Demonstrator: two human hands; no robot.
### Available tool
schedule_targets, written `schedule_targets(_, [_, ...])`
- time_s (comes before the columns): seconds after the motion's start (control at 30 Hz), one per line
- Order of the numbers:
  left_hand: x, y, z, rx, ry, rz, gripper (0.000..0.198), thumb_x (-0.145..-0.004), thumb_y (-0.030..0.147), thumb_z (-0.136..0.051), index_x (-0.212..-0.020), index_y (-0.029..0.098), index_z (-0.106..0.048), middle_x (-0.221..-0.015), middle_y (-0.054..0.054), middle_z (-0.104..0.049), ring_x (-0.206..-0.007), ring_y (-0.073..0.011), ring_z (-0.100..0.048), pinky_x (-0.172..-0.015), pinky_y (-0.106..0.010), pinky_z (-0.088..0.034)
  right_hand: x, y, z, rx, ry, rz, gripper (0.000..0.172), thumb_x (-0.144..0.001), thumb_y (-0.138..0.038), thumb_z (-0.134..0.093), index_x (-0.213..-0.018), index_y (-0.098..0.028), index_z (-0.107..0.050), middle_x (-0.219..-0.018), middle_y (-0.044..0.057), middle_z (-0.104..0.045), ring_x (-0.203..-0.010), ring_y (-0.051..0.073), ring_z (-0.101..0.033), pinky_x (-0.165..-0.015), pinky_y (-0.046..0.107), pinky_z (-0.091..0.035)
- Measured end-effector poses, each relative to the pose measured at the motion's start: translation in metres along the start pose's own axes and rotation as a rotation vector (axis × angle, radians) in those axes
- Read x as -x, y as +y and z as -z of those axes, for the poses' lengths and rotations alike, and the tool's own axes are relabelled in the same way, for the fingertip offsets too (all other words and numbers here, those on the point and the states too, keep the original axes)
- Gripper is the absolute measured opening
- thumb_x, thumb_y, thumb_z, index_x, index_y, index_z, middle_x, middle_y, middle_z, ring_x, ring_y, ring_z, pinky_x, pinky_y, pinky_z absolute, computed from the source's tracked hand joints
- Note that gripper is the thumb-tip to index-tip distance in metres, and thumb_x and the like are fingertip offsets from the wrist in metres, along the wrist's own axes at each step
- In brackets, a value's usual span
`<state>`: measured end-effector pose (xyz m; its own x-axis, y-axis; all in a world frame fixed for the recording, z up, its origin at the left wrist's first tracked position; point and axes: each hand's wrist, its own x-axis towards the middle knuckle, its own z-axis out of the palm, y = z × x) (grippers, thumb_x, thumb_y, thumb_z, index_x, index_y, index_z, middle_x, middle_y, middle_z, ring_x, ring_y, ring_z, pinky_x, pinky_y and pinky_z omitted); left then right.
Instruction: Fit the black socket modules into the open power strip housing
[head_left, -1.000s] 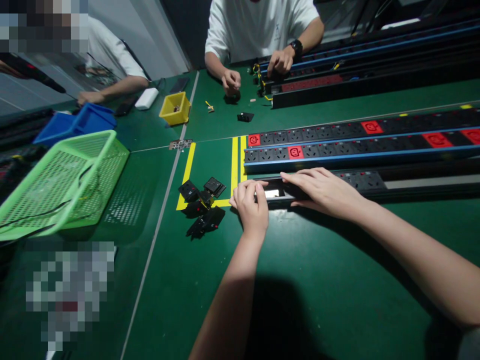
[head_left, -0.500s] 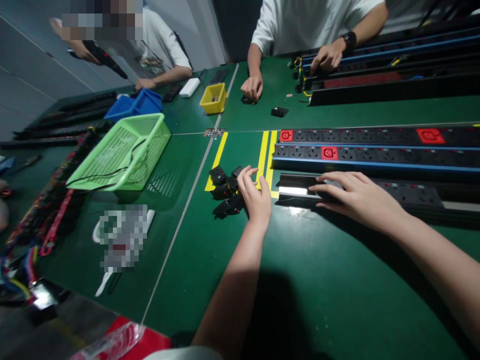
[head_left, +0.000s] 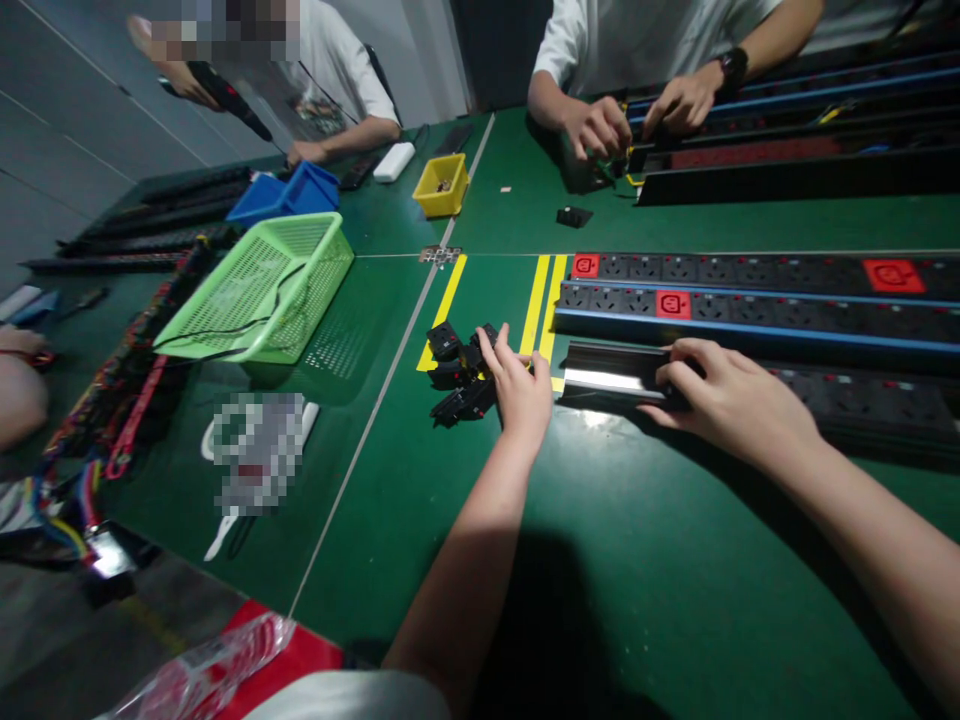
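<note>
A long black power strip housing (head_left: 607, 372) lies on the green table in front of me, its left end open and shiny. My right hand (head_left: 731, 400) rests on top of it, fingers curled over the housing. My left hand (head_left: 519, 390) reaches into a small pile of black socket modules (head_left: 459, 370) left of the housing, fingers touching the nearest module; whether it grips one cannot be told. Two finished strips with red sockets (head_left: 750, 290) lie just beyond.
A green mesh basket (head_left: 259, 290) stands at left, with blue bins (head_left: 281, 192) and a yellow box (head_left: 442, 185) behind it. Another person's hands (head_left: 600, 128) work on strips across the table. A second person sits at far left. Coloured cables (head_left: 112, 420) hang at the table's left edge.
My left hand left the housing's open end and moved left to the pile of black modules. My right hand slid along the housing and curled its fingers. The view swung left.
</note>
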<state>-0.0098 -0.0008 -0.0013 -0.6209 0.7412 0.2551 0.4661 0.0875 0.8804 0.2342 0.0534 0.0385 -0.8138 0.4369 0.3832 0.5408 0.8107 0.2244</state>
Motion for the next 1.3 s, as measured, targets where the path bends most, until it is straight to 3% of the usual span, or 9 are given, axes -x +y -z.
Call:
schedule_targets(0.67, [0.0004, -0.0034, 0.0006, 0.022, 0.037, -0.044, 0.042, -0.084, 0.012, -0.057, -0.125, 0.019, -0.048, -0.151, -0.02, -0.033, -0.072, -0.0065, -0.059, -0.09, -0.034, -0.053, -0.0001, -0.0007, 0.0006, -0.031, -0.009, 0.005, 0.034, -0.092, -0.045, -0.059, -0.102, -0.013, -0.064, -0.117, 0.021, -0.058, -0.096, 0.029, -0.06, -0.084, 0.041, -0.05])
schedule_targets(0.97, [-0.0015, -0.0055, 0.0018, 0.006, 0.014, -0.108, 0.035, -0.087, 0.013, -0.057, -0.121, 0.02, -0.056, -0.127, -0.011, -0.055, -0.077, -0.0111, -0.061, -0.075, -0.027, -0.053, -0.0001, -0.0017, 0.0009, -0.005, -0.021, 0.002, 0.035, -0.093, -0.046, -0.058, -0.102, -0.012, -0.063, -0.119, 0.021, -0.056, -0.098, 0.029, -0.059, -0.085, 0.04, -0.051])
schedule_targets(1.07, [-0.0013, -0.0036, 0.0025, -0.051, 0.047, -0.181, 0.038, -0.089, 0.015, -0.058, -0.126, 0.02, -0.055, -0.134, -0.014, -0.052, -0.106, -0.0192, -0.061, -0.089, -0.032, -0.052, 0.0011, -0.0012, -0.0008, -0.014, -0.028, -0.006, 0.035, -0.093, -0.046, -0.058, -0.104, -0.013, -0.063, -0.121, 0.021, -0.056, -0.101, 0.03, -0.059, -0.087, 0.04, -0.051])
schedule_targets(1.13, [-0.0005, -0.0037, 0.0023, -0.16, 0.063, -0.23, 0.044, -0.089, 0.018, -0.062, -0.132, 0.019, -0.053, -0.139, -0.015, -0.05, -0.128, -0.0261, -0.051, -0.107, -0.042, -0.044, 0.0015, -0.0012, -0.0012, -0.018, -0.032, -0.008, 0.036, -0.093, -0.046, -0.057, -0.104, -0.013, -0.063, -0.122, 0.021, -0.056, -0.102, 0.03, -0.058, -0.088, 0.04, -0.051])
schedule_targets(1.2, [0.0005, -0.0051, 0.0012, -0.275, 0.06, -0.245, 0.049, -0.09, 0.023, -0.064, -0.136, 0.017, -0.051, -0.144, -0.017, -0.048, -0.134, -0.0308, -0.043, -0.115, -0.05, -0.034, 0.0015, -0.0016, -0.0008, -0.018, -0.037, -0.009, 0.036, -0.094, -0.047, -0.057, -0.104, -0.012, -0.063, -0.122, 0.021, -0.056, -0.103, 0.03, -0.058, -0.088, 0.04, -0.051])
schedule_targets(1.3, [0.0017, -0.0082, -0.0009, -0.355, 0.046, -0.231, 0.051, -0.09, 0.028, -0.065, -0.137, 0.015, -0.05, -0.149, -0.02, -0.044, -0.135, -0.0342, -0.037, -0.116, -0.054, -0.03, 0.0006, -0.0024, 0.0004, -0.021, -0.048, -0.016, 0.034, -0.094, -0.045, -0.057, -0.104, -0.013, -0.063, -0.121, 0.021, -0.056, -0.103, 0.03, -0.059, -0.088, 0.041, -0.05])
